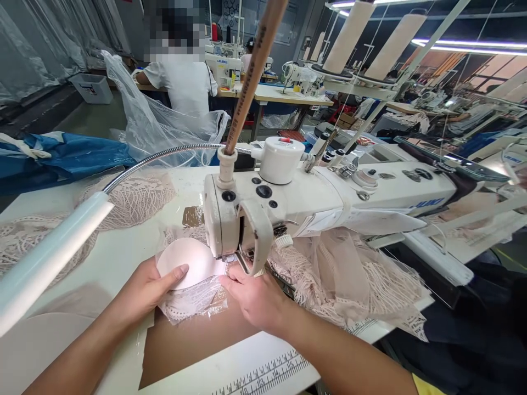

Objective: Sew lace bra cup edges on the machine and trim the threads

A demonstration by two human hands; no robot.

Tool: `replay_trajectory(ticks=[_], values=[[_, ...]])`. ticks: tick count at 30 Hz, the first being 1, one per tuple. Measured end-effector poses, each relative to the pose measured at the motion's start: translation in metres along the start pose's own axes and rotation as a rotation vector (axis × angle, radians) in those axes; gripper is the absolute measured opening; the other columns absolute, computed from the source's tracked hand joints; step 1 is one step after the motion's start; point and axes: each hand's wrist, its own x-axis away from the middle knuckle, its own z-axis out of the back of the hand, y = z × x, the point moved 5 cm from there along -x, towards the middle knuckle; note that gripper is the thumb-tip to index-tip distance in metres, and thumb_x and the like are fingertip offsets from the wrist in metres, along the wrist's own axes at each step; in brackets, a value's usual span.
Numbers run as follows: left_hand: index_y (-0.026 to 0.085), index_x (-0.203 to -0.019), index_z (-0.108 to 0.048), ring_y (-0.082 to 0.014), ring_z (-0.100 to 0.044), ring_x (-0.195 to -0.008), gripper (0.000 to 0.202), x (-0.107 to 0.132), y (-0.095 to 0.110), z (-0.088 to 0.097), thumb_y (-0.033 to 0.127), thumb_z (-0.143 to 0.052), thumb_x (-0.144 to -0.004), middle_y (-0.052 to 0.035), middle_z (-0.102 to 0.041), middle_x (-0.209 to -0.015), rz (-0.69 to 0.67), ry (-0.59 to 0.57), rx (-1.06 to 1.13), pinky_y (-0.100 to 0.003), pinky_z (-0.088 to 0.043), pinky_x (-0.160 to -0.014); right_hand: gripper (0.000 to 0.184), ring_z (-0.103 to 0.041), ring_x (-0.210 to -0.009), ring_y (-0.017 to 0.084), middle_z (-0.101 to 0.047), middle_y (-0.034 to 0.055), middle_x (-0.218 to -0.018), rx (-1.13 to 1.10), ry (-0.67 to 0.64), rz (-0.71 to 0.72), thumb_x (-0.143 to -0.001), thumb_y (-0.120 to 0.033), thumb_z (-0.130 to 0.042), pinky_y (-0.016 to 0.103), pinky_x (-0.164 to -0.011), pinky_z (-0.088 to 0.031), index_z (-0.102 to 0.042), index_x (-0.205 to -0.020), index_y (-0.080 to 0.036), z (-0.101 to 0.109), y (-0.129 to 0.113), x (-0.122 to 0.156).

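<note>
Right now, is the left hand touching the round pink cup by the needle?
Touching. The head view shows the left hand with its thumb pressed flat on the round pink cup, no gap.

White sewing table (123, 258) is seen, with a ruler strip (267, 376) printed along the front edge. A sewing machine (329, 197) is mounted at centre. Lace pieces (135, 200) are spread at left rear. A lace heap (349, 285) is piled at right, spilling over the edge. A brown sheet (193, 340) is laid at front. A lace scrap (193, 307) is laid partly over it, topped by a pale round cup (193, 263).

Pad (191, 266) left of needle head (230, 219)
</note>
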Motion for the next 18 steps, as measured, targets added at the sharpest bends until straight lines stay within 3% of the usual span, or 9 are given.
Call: replay_trajectory(ticks=[8, 11, 14, 18], values=[[0.016, -0.105, -0.060, -0.0266, -0.067, -0.078, 0.050, 0.006, 0.001, 0.002, 0.053, -0.067, -0.073, -0.0057, -0.073, -0.085, -0.006, -0.012, -0.015, -0.030, -0.053, -0.066, 0.029, -0.047, -0.080, 0.020, -0.057, 0.0061, -0.088, 0.062, 0.026, -0.066, -0.078, -0.006, -0.048, 0.032, -0.068, -0.036, -0.062, -0.100, -0.018, 0.000, 0.001, -0.002], [0.016, -0.089, -0.062, -0.0231, -0.064, -0.066, 0.040, 0.010, 0.002, 0.004, 0.052, -0.068, -0.072, -0.0035, -0.069, -0.073, 0.001, -0.016, -0.076, -0.027, -0.048, -0.057, 0.031, -0.049, -0.084, 0.021, -0.059, 0.0066, -0.090, 0.071, 0.021, -0.100, -0.080, -0.006, -0.047, 0.031, -0.071, -0.039, -0.062, -0.105, -0.017, -0.001, 0.002, -0.003], [0.018, -0.068, -0.055, -0.0172, -0.052, -0.049, 0.038, 0.013, -0.001, 0.008, 0.054, -0.067, -0.071, 0.0014, -0.056, -0.052, 0.026, -0.047, -0.157, -0.024, -0.037, -0.047, 0.036, -0.051, -0.086, 0.021, -0.060, 0.0075, -0.093, 0.078, 0.014, -0.134, -0.080, -0.005, -0.047, 0.031, -0.072, -0.041, -0.062, -0.110, -0.017, -0.001, 0.003, -0.004], [0.019, -0.066, -0.055, -0.0142, -0.046, -0.045, 0.035, 0.017, -0.006, 0.016, 0.048, -0.073, -0.065, 0.0032, -0.053, -0.050, 0.071, -0.128, -0.230, -0.022, -0.030, -0.044, 0.036, -0.053, -0.090, 0.022, -0.061, 0.0104, -0.097, 0.079, 0.021, -0.202, -0.084, -0.008, -0.045, 0.032, -0.076, -0.042, -0.061, -0.116, -0.018, -0.002, 0.007, -0.003]])
